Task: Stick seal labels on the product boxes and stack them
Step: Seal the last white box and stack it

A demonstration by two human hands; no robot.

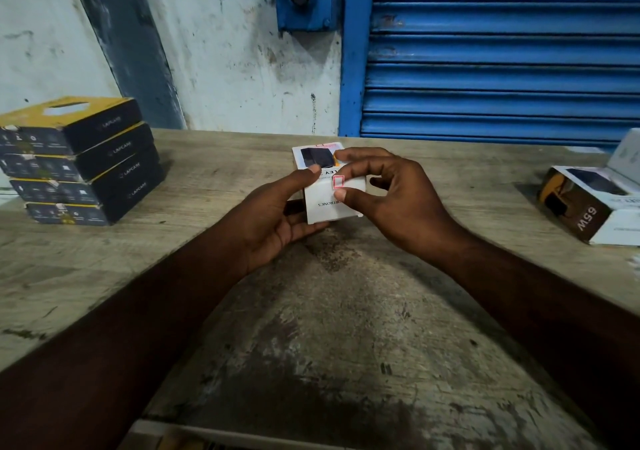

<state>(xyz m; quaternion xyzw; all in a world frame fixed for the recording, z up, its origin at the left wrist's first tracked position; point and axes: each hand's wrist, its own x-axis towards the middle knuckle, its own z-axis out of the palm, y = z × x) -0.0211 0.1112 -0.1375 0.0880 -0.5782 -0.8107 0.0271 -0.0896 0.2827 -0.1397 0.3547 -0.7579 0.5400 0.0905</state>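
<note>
Here, the worn wooden counter [346,328] is carrying everything. Over its middle, the left hand [273,217] is cradling a white product box [329,207], its fingers [304,228] curling under the box and its thumb pressing the top face. The right hand [391,200] is pinching the box, thumb and forefinger lying at either end of a small red-bordered seal label [338,182] that is sitting across the box's upper edge. Farther left, a stack of four black-and-yellow boxes [79,162] is standing on the counter. Farther right, more boxes [585,204] are lying. Behind, a blue shutter [502,51] is hanging.
</note>
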